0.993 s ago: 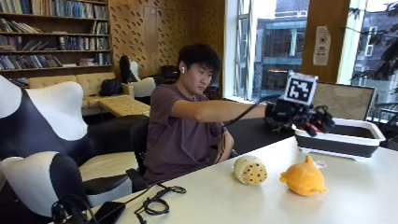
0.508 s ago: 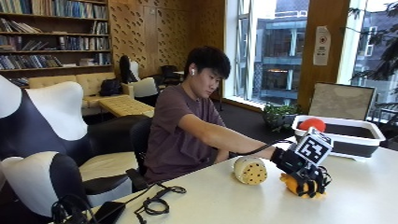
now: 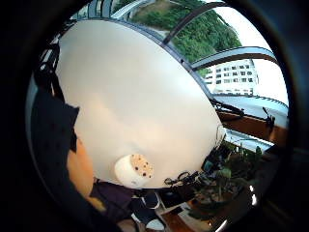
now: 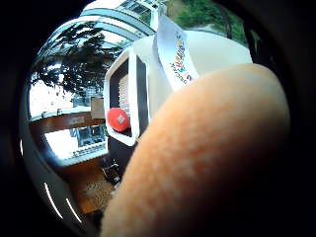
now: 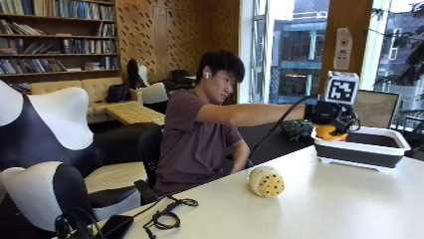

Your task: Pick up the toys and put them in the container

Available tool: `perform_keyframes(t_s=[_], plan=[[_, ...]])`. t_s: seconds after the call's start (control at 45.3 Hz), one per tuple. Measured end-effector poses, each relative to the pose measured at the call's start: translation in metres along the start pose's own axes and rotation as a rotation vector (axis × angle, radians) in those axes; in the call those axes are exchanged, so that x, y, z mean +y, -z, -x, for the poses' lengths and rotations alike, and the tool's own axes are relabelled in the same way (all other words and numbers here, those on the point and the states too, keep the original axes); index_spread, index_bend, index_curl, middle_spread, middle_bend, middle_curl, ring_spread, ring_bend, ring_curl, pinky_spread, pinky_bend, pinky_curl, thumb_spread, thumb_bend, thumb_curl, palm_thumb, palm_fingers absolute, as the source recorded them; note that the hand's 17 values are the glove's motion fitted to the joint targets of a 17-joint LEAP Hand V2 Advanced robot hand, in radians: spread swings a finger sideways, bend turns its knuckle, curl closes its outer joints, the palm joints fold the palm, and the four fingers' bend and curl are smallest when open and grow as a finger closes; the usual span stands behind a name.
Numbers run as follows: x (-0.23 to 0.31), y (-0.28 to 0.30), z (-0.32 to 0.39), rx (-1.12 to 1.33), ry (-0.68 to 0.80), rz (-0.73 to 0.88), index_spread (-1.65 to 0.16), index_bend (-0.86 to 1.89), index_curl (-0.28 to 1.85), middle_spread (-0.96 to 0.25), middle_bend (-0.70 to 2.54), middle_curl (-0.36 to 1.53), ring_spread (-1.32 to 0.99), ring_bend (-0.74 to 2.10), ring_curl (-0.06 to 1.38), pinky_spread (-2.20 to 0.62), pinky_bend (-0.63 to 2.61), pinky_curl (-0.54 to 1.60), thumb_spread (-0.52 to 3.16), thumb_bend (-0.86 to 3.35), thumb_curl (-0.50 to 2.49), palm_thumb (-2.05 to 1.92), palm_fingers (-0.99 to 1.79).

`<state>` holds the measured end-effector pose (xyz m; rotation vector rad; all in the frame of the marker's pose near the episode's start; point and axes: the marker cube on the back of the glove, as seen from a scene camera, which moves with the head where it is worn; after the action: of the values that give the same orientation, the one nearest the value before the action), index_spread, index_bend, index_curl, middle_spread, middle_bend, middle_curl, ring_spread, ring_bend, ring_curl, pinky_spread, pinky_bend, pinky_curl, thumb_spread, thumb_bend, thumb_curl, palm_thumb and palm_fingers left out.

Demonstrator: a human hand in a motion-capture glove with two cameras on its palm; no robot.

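Observation:
In the outside view my gloved right hand [image 5: 329, 114] is held out at arm's length and grips an orange plush toy [image 5: 328, 132]. The toy hangs just over the near left end of the white and black container [image 5: 361, 148]. That orange plush [image 4: 207, 158] fills the thumb side palm view, with its paper tag [image 4: 173, 49] standing out. Behind it lies the container [image 4: 140, 94] with a red toy [image 4: 118, 119] inside. A cream spotted toy [image 5: 266, 180] rests on the white table [image 5: 344, 209], well below and left of the hand. The little finger side view also shows that cream spotted toy [image 3: 133, 170].
A black cable loop [image 5: 165, 216] and a dark device lie at the table's near left corner. A potted plant [image 5: 297, 129] stands behind the container's left end. Black and white chairs [image 5: 40, 149] stand to the left of the seated person.
One second ago the hand was up at the container and the orange toy lay on the table. It came down onto the toy, took hold, and has carried it up to the container.

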<state>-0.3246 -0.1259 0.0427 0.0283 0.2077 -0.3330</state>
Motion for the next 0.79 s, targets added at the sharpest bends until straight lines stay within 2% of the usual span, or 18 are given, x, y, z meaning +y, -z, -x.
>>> perform_keyframes(t_s=[0.066,0.11,0.199,0.287,0.309,0.353,0.397,0.441,0.574,0.662,0.75,0.795], plan=[[0.007,0.048,0.039,-0.219,0.117,-0.047,-0.41,0.6,0.31,-0.32,0.83,0.59,-0.37,1.19,0.59,-0.36,1.06,0.4,0.6,0.22,0.78,0.77,1.01],[0.009,0.071,0.052,-0.226,0.129,-0.07,-0.42,0.63,0.33,-0.34,0.86,0.61,-0.38,1.19,0.6,-0.36,1.06,0.41,0.55,0.21,0.8,0.76,1.01],[0.006,0.106,0.08,-0.172,0.097,-0.11,-0.44,0.67,0.37,-0.36,0.9,0.65,-0.4,1.21,0.62,-0.37,1.08,0.43,0.48,0.18,0.82,0.74,0.97],[-0.006,0.134,0.123,-0.115,-0.037,-0.137,-0.45,0.71,0.41,-0.37,0.93,0.69,-0.41,1.23,0.64,-0.37,1.1,0.45,0.42,0.17,0.85,0.74,0.94],[-0.007,0.139,0.136,-0.127,-0.017,-0.144,-0.45,0.72,0.42,-0.38,0.93,0.7,-0.41,1.23,0.64,-0.37,1.1,0.45,0.41,0.17,0.86,0.74,0.93],[-0.006,0.147,0.165,-0.176,0.129,-0.162,-0.46,0.74,0.44,-0.38,0.94,0.72,-0.41,1.24,0.65,-0.37,1.12,0.46,0.38,0.16,0.88,0.74,0.92],[-0.006,0.153,0.194,-0.231,0.296,-0.175,-0.47,0.75,0.47,-0.39,0.95,0.73,-0.42,1.25,0.66,-0.37,1.13,0.47,0.35,0.16,0.89,0.73,0.91],[-0.009,0.154,0.218,-0.28,0.365,-0.176,-0.47,0.76,0.48,-0.39,0.96,0.75,-0.42,1.26,0.67,-0.37,1.14,0.47,0.33,0.16,0.9,0.73,0.89],[-0.027,0.147,0.287,-0.316,0.394,-0.196,-0.48,0.79,0.55,-0.4,0.98,0.79,-0.42,1.29,0.69,-0.37,1.17,0.5,0.27,0.15,0.94,0.74,0.83],[-0.044,0.134,0.332,-0.216,0.249,-0.198,-0.49,0.79,0.59,-0.41,0.99,0.82,-0.43,1.31,0.71,-0.37,1.2,0.51,0.24,0.14,0.96,0.74,0.79],[-0.05,0.125,0.378,-0.251,0.396,-0.2,-0.49,0.78,0.63,-0.42,0.98,0.84,-0.43,1.33,0.72,-0.37,1.23,0.52,0.22,0.14,0.98,0.75,0.74],[-0.055,0.119,0.388,-0.243,0.399,-0.187,-0.49,0.77,0.65,-0.43,0.98,0.85,-0.43,1.33,0.72,-0.37,1.25,0.53,0.21,0.14,0.99,0.76,0.71]])
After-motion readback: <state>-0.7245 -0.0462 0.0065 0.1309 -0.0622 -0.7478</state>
